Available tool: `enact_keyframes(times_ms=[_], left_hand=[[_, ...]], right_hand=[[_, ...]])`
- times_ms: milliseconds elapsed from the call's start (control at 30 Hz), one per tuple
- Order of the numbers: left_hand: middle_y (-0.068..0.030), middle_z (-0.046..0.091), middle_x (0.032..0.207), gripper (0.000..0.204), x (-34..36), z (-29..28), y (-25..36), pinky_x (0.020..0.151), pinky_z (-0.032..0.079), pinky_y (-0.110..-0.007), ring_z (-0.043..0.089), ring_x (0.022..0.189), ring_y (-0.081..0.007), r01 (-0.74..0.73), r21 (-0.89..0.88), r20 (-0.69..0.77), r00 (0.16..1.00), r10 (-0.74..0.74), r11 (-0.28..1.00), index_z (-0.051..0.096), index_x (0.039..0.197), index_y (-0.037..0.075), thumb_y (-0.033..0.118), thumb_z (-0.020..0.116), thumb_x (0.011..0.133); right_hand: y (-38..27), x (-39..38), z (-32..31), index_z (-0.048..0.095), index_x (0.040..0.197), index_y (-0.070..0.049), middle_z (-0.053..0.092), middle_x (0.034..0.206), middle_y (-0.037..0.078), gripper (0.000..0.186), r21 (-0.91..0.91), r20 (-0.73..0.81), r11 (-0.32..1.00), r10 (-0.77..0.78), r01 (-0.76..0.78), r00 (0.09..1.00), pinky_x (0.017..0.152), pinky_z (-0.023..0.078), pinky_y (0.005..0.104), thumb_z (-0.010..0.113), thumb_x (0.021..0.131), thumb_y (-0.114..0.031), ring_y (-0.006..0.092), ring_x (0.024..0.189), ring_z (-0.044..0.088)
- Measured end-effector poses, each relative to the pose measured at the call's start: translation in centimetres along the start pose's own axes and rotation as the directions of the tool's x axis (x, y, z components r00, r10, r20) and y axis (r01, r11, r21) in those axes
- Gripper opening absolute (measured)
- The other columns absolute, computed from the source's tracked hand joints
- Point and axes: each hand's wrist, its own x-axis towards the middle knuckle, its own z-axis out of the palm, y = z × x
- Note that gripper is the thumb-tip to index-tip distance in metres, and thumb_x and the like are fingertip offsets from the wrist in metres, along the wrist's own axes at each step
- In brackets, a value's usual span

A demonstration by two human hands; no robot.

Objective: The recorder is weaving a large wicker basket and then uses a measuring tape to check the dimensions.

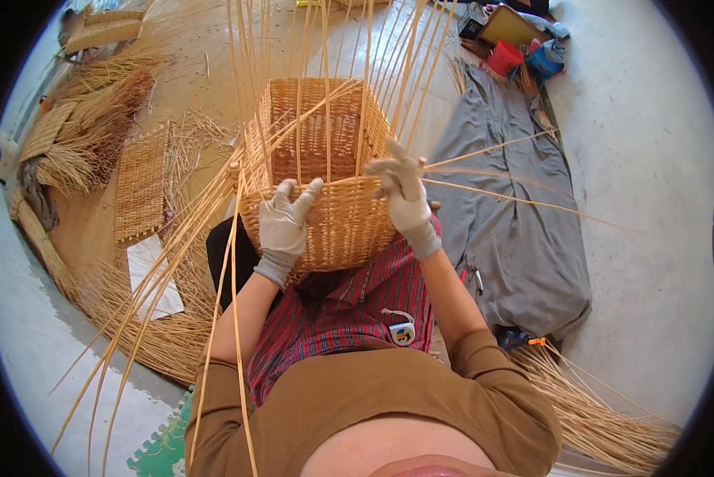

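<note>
A woven wicker basket rests on my lap, its open mouth facing up and away. Long loose canes rise from its far and side walls, and more fan out to the lower left from its near left corner. My left hand, in a pale glove with a grey cuff, grips the near wall with its fingertips over the rim. At the near right corner is my gloved right hand, its fingers raised and smeared by motion. Several canes stick out to the right beside it; whether the fingers hold one cannot be seen.
Bundles of canes and a flat woven panel lie on the left. A white sheet sits on more canes. On the right is a grey cloth, with a red container beyond it and a cane bundle nearer me.
</note>
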Motion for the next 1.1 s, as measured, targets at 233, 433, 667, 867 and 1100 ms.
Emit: enact_keyframes(times_ms=[233, 433, 667, 867, 1100], left_hand=[[-0.0111, 0.061, 0.123, 0.084, 1.6, 0.2, 1.6, 0.082, 0.053, -0.043, 0.065, 0.088, -0.0288, 0.129, 0.076, 0.197, 0.97, -0.142, 0.989, 0.044, 0.151, 0.041, 0.015, 0.08, 0.079], [-0.0107, 0.061, 0.12, 0.077, 0.0, -0.2, -0.1, 0.082, 0.054, -0.044, 0.066, 0.089, -0.0283, 0.092, 0.014, 0.18, 0.979, -0.093, 0.996, 0.051, 0.146, 0.041, 0.009, 0.073, 0.08], [-0.01, 0.058, 0.124, 0.086, 0.2, -0.1, 0.8, 0.085, 0.048, -0.044, 0.063, 0.093, -0.0272, 0.09, 0.149, 0.123, 0.986, -0.108, 0.985, 0.035, 0.156, 0.038, 0.019, 0.075, 0.082], [-0.0077, 0.057, 0.126, 0.088, 0.0, 0.7, 0.9, 0.083, 0.048, -0.043, 0.064, 0.096, -0.0264, 0.146, 0.095, 0.144, 0.977, -0.158, 0.985, 0.033, 0.157, 0.038, 0.021, 0.075, 0.083], [-0.0084, 0.059, 0.124, 0.062, 1.8, -0.9, 1.8, 0.09, 0.046, -0.043, 0.063, 0.104, -0.0263, 0.123, 0.049, 0.122, 0.984, -0.128, 0.991, 0.058, 0.142, 0.033, 0.009, 0.067, 0.086]], right_hand=[[-2.9, 15.9, 6.4, 0.023, 0.16, -0.015, 0.013, 0.169, 0.01, 0.084, -0.922, 0.23, 0.24, -0.291, 0.304, 0.928, 0.109, 0.048, 0.034, 0.054, 0.086, 0.008, 0.0372, 0.14, 0.045], [-3.0, 1.1, 3.4, 0.016, 0.162, -0.014, 0.046, 0.146, 0.014, 0.081, 0.463, -0.241, 0.885, 0.177, -0.047, 0.954, 0.083, 0.058, 0.0367, 0.065, 0.097, -0.015, 0.0235, 0.117, 0.061], [-4.5, 2.2, 7.4, 0.024, 0.159, -0.009, 0.071, 0.1, 0.018, 0.072, -0.789, 0.015, 0.607, 0.164, -0.089, 0.986, 0.06, 0.056, 0.0356, 0.05, 0.104, -0.047, 0.0243, 0.076, 0.071], [-6.7, 7.9, 7.5, 0.011, 0.162, -0.011, 0.07, 0.109, 0.03, 0.088, -0.901, 0.066, 0.374, 0.62, -0.221, 0.782, 0.081, 0.057, 0.051, 0.043, 0.099, -0.064, 0.039, 0.095, 0.072], [1.7, 1.5, 3.3, 0.031, 0.155, -0.011, 0.072, 0.11, 0.015, 0.062, 0.565, -0.318, 0.824, 0.179, 0.034, 0.931, 0.054, 0.049, 0.026, 0.062, 0.101, -0.019, 0.0136, 0.07, 0.067]])
